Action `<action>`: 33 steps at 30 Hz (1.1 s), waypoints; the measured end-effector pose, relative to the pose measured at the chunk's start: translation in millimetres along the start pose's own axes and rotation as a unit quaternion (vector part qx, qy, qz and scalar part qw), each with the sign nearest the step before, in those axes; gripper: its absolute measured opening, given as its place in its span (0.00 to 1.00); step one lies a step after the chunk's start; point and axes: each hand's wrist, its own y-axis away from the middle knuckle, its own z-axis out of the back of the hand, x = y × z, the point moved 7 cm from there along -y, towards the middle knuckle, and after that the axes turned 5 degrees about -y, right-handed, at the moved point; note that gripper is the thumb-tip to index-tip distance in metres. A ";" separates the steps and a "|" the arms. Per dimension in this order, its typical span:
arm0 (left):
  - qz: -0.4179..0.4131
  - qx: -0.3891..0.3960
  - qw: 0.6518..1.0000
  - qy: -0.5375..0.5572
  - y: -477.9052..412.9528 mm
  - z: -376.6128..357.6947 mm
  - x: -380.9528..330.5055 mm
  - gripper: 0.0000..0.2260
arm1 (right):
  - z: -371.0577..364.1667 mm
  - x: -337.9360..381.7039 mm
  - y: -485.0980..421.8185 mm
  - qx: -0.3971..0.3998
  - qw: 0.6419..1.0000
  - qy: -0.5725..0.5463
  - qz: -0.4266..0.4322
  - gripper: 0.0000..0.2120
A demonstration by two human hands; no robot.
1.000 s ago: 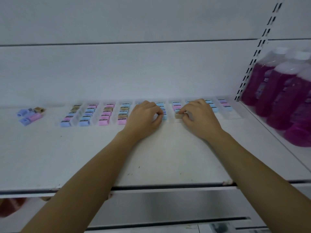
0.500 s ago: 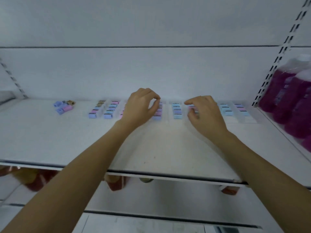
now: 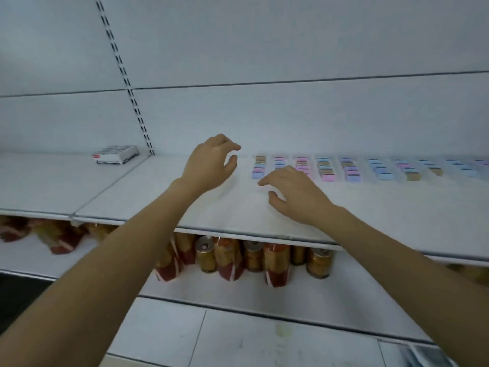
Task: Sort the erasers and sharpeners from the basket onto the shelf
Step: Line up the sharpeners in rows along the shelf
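Nothing is held: the left hand (image 3: 211, 165) and right hand (image 3: 296, 193) are seen loosely curled over the shelf (image 3: 127, 192). The eraser rows (image 3: 328, 169) are laid out toward 2 o'clock. The basket is not seen. Each next piece is best set flush, aligned with its row.

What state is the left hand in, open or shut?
Open: the left hand hovers over the shelf, fingers loosely curled, holding nothing.

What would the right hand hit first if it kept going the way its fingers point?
Likely the left hand. The right hand points left and back over bare shelf, passing just in front of the leftmost eraser row. Depth is unclear, so it could clip that row's front eraser instead.
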 end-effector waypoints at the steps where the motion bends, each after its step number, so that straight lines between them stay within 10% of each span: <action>1: 0.007 0.011 1.000 -0.001 3.8 3.5 14.6 0.13 | -7.6 11.9 -7.5 0.006 1.000 0.000 0.002 0.16; 17: 0.140 0.131 0.981 0.032 26.2 -18.9 163.8 0.19 | -84.4 48.4 -127.6 0.089 0.994 -0.054 -0.035 0.20; 33: 0.046 0.171 0.984 0.029 -19.1 -96.6 174.3 0.15 | -126.3 -1.9 -208.2 0.115 0.989 -0.032 -0.084 0.12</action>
